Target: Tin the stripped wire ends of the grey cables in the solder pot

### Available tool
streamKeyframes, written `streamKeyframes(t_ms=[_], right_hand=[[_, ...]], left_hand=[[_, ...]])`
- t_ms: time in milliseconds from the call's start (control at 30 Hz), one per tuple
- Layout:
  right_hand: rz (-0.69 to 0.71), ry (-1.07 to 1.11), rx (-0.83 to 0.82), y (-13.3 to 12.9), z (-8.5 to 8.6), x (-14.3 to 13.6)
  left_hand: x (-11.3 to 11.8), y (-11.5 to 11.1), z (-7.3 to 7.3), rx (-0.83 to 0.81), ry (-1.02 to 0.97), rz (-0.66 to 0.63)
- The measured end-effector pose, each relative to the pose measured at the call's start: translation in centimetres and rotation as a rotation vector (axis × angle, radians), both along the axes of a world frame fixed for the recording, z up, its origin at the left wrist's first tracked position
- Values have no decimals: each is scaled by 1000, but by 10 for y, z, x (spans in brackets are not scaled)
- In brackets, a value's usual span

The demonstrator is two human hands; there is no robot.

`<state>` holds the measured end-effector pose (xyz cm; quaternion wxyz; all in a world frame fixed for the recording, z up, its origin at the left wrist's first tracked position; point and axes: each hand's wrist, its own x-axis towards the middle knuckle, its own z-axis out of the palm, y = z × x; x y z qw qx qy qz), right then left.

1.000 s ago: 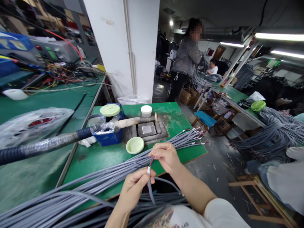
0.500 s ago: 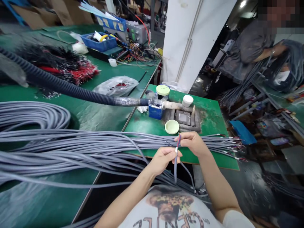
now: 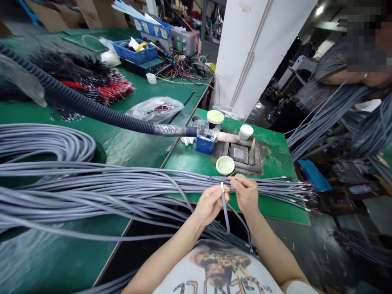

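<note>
- Just below center frame, left hand [image 3: 212, 203] is clamped on a gray cable [image 3: 226, 214] by its white band [image 3: 222, 186]
- right hand [image 3: 246, 193] beside it pinches that cable's thin colored wires [image 3: 227, 179]
- big cable bundle [image 3: 122, 179] stretches left to right across the counter [image 3: 277, 153]

Grey on the held cable [image 3: 226, 212], green across the table [image 3: 277, 151].
Pale green inside the bowl [image 3: 225, 163], blue on the box [image 3: 204, 147].

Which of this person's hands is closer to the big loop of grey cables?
The left hand. In the picture, it is right of and below the loop of grey cables, holding a single cable. The right hand is farther right, pinching that cable's thin wires.
</note>
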<state>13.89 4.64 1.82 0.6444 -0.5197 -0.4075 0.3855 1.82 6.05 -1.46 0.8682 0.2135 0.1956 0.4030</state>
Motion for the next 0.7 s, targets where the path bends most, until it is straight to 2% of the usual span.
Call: streamKeyframes(t_ms=[200,333,433,567,633,700], right_hand=[[8,-239,17,-3,-3,7],[-18,-553,186,-12,7,20],[95,-896,368,-22,15,30],[316,-1317,476,-29,19,33],[328,-1432,514,-27,19,32],[289,-1445,552,-22,20,35]], left_hand=[[0,2,0,-22,-50,-3],[-3,6,-3,-19,-42,16],[-4,10,-2,-27,-25,33],[-1,13,4,-30,-25,46],[0,13,9,-23,-28,49],[-2,12,15,3,-39,45]])
